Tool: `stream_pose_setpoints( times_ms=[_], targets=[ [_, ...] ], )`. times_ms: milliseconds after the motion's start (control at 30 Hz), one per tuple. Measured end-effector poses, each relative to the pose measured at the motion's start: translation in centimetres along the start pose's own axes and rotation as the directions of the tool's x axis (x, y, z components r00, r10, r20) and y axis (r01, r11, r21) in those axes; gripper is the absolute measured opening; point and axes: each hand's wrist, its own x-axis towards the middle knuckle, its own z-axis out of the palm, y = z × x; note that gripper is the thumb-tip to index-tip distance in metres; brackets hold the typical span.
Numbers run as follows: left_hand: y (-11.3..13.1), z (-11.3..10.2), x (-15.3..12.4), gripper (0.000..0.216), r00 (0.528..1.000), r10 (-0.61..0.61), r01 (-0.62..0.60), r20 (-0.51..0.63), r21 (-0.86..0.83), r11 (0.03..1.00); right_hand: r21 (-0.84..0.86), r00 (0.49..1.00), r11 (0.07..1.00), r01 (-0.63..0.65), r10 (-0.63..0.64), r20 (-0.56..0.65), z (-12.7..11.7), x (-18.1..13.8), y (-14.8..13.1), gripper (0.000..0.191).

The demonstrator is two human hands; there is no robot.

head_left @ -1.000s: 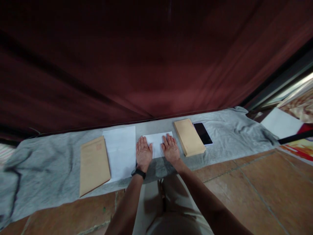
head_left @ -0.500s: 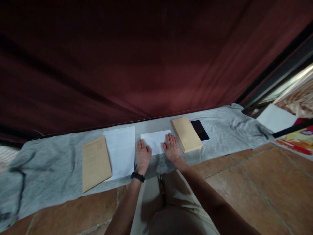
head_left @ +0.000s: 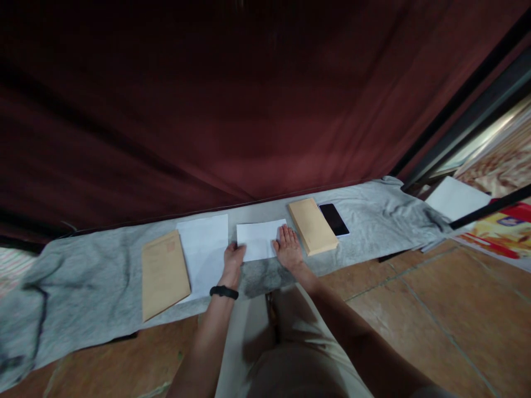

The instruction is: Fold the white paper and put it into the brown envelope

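Observation:
A folded white sheet of paper (head_left: 260, 239) lies in front of me on the grey cloth. My left hand (head_left: 233, 261) pinches its left edge, thumb on top and the other fingers curled out of sight at the side. Flat on the paper's right end rests my right hand (head_left: 289, 249), fingers stretched out. Just right of that hand is a stack of brown envelopes (head_left: 313, 225). Left of my left hand are larger white sheets (head_left: 207, 251), partly covered by a brown envelope (head_left: 165, 275) with a red mark.
A dark-screened phone (head_left: 334, 219) lies beside the envelope stack. The grey cloth (head_left: 95, 276) covers a long, narrow surface against a dark red curtain (head_left: 265, 138). Tiled floor (head_left: 418, 304) shows below. At the far right are a dark bar and a colourful printed package (head_left: 504, 229).
My left hand has gone from lying flat on the folded paper's left end to gripping its left edge. My right hand stays flat on the right end. The view has shifted slightly.

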Motion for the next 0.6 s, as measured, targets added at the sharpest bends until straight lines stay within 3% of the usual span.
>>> stream_pose_setpoints(
  times_ms=[267,400,500,567,600],
  targets=[
    [1.5,-1.0,-1.6,0.031,0.986,-0.165,0.168,0.033,-0.107,0.980,0.082,0.999,0.997,-0.005,0.002,0.039,-1.8,0.1,-0.2,0.057],
    [3.1,-1.0,-2.8,0.032,0.986,-0.149,0.160,0.075,-0.178,0.971,0.244,0.988,0.964,0.105,-0.129,0.084,-4.3,-1.0,-2.0,0.059],
    [5.3,-0.5,-4.2,0.038,0.983,-0.104,0.137,0.151,-0.225,0.965,0.462,0.977,0.877,0.129,-0.191,0.090,-6.2,-1.6,-4.3,0.065],
    [6.8,-0.1,-5.2,0.040,0.975,-0.056,0.113,0.215,-0.262,0.958,0.657,0.990,0.753,0.027,-0.110,0.085,-7.3,-1.3,-5.8,0.051],
    [7.5,0.0,-5.6,0.040,0.967,-0.015,0.092,0.255,-0.290,0.953,0.761,0.996,0.646,-0.055,-0.021,0.090,-7.8,-0.8,-6.4,0.044]
  ],
)
